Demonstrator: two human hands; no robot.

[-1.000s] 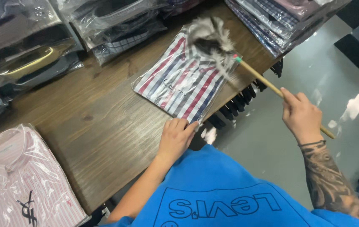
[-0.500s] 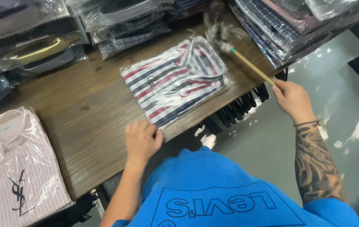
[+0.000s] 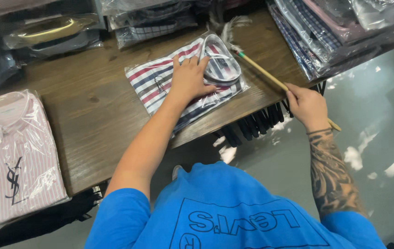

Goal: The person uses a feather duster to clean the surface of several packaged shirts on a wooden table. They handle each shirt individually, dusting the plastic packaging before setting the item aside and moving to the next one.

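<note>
A folded shirt with red, white and navy stripes (image 3: 158, 78), sealed in a clear plastic bag, lies on the dark wooden table (image 3: 91, 120). My left hand (image 3: 189, 79) rests flat on top of it, fingers spread toward the collar. My right hand (image 3: 306, 107) grips the wooden handle of a feather duster (image 3: 261, 74). The duster's grey feathers reach past the shirt's collar at the table's back edge.
A bagged pink striped shirt (image 3: 15, 157) lies at the table's left end. Stacks of bagged shirts line the back (image 3: 151, 20) and the right corner (image 3: 335, 32). Black hangers (image 3: 252, 124) hang under the table's front edge. Grey floor lies to the right.
My left hand moved from the table's front edge up onto the striped shirt. The duster swung down off the shirt to its right side.
</note>
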